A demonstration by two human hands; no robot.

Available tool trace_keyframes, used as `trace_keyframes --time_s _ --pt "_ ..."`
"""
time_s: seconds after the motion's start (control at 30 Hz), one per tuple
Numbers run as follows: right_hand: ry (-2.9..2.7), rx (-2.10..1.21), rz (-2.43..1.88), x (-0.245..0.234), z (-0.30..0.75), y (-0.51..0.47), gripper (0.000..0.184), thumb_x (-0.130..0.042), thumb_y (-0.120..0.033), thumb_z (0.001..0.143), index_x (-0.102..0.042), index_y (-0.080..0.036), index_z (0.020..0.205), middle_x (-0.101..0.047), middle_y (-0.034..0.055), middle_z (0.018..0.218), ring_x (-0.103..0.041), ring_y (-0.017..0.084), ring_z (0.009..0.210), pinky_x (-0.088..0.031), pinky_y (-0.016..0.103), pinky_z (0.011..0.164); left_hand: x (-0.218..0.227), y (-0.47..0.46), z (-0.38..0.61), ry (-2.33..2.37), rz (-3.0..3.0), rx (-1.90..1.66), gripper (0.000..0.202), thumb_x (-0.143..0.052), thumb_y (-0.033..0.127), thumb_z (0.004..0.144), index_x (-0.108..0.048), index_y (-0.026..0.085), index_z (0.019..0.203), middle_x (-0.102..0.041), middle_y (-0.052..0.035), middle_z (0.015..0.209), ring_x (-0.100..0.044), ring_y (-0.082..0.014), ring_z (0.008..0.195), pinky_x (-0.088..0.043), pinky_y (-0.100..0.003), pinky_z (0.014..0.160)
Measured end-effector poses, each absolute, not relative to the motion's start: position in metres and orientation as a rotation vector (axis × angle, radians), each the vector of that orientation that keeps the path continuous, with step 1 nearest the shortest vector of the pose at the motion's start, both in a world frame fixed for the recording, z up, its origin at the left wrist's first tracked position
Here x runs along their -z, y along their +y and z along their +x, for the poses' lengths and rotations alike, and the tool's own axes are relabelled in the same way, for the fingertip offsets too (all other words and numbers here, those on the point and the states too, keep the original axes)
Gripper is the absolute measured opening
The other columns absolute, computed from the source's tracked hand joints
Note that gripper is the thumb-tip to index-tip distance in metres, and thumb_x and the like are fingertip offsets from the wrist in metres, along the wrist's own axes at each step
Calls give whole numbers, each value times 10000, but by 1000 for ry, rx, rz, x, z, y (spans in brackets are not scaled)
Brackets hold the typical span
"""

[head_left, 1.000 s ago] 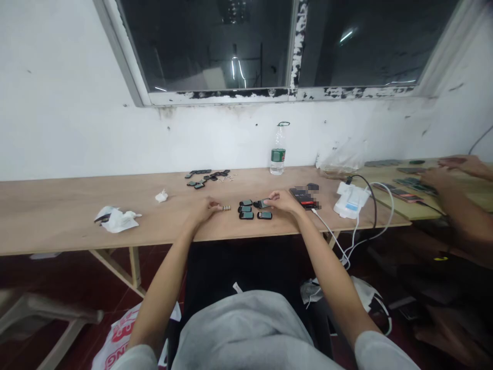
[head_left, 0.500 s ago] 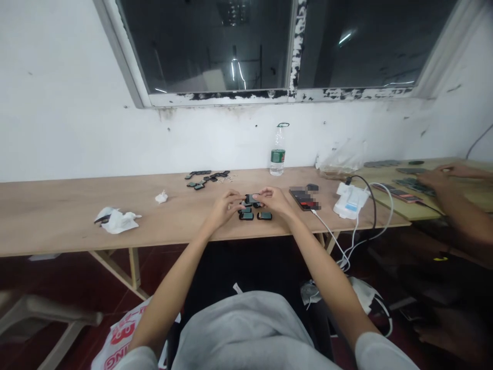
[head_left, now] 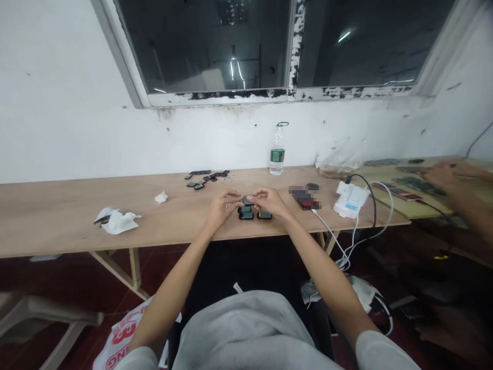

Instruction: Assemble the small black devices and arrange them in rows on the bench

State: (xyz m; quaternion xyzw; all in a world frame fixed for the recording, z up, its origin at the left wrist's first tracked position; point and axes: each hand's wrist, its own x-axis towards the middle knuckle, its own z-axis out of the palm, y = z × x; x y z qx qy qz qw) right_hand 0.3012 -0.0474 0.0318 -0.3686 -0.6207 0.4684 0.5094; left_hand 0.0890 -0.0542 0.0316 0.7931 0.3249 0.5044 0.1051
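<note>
Between my hands is a small flat black piece with a grey-green face (head_left: 247, 200), raised just over the table. My left hand (head_left: 223, 205) pinches its left end with thumb and fingertips. The thumb and fingers of my right hand (head_left: 267, 200) grip its right end. Below them on the table lie similar black pieces, one at the left (head_left: 246, 216) and one at the right (head_left: 264, 215). Another like piece (head_left: 244, 209) shows partly beneath the held one. What exactly these pieces are is too small to tell.
More black pieces (head_left: 198, 185) lie near the wall beside scattered small pale bits (head_left: 227, 178). A water bottle (head_left: 277, 154), a phone (head_left: 304, 199) and a white power strip (head_left: 349, 200) with cables stand rightward. Crumpled tissue (head_left: 117, 221) lies left. A co-worker's hands (head_left: 442, 174) work far right.
The held piece has shifted slightly left and toward me. My left fingers have closed in on its left end. The co-worker's hands have moved a little.
</note>
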Motion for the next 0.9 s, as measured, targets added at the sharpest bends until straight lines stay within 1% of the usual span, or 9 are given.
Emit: trace_keyframes --time_s 0.1,0.17,0.27,0.33,0.4,0.57,0.73,0.8,0.9 --pt "-1519 -1126 -877 -32 301 -49 493 -868 -521 629 -597 -170 844 -670 11 682 -607 119 538 -480 215 489 -31 -54 91 948 2101 -1448 305 -800 449 772 -790 195 942 -722 -107 1106 -697 -275 990 -596 -425 878" --pt "-1559 -1120 -839 -31 301 -50 490 -857 -532 639 -576 -173 820 -660 4 676 -589 113 527 -469 216 480 -30 -53 91 937 1924 -1396 356 -862 411 686 -761 170 928 -746 -108 1024 -715 -273 928 -599 -428 860" --pt "-1645 -1086 -786 -29 300 -51 475 -836 -543 664 -556 -179 787 -629 -14 639 -560 109 513 -434 212 453 -28 -51 91 971 1757 -1313 446 -924 350 559 -709 155 899 -749 -76 872 -718 -263 870 -591 -420 848" --pt "-1681 -1077 -780 -27 299 -50 460 -821 -545 684 -559 -181 787 -610 -21 613 -556 114 512 -419 210 444 -28 -50 91 991 1732 -1276 465 -930 342 527 -696 153 882 -745 -69 859 -712 -261 876 -585 -413 848" --pt "-1673 -1072 -788 -26 299 -47 449 -817 -537 690 -563 -182 793 -621 -15 629 -568 121 524 -440 219 459 -29 -50 91 978 1757 -1253 471 -914 367 552 -702 153 914 -747 -78 910 -705 -264 912 -581 -411 856" --pt "-1627 -1044 -896 -21 308 -33 384 -823 -452 688 -586 -179 817 -654 7 686 -588 130 532 -482 242 499 -32 -51 87 1019 1963 -1256 439 -804 457 730 -716 166 1047 -734 -107 1089 -681 -276 1046 -569 -401 896" --pt "-1697 -951 -1114 -9 332 -14 180 -749 -287 760 -619 -165 787 -634 -5 642 -593 122 550 -462 215 535 -21 -44 83 1156 2206 -1043 377 -742 469 789 -739 194 1047 -739 -90 1112 -705 -258 934 -570 -386 845" --pt "-1726 -957 -1198 -4 342 -7 138 -727 -255 772 -623 -165 785 -619 -15 604 -591 124 538 -454 212 532 -14 -40 83 1139 2308 -952 347 -730 457 798 -753 214 1044 -735 -78 1135 -692 -270 996 -557 -386 888" --pt "-1794 -955 -1305 1 353 -2 93 -698 -243 793 -649 -164 795 -632 -9 591 -600 133 541 -452 215 534 -5 -36 83 1097 2427 -828 354 -713 455 816 -756 243 1097 -702 -74 1235 -637 -295 1157 -499 -408 1022"
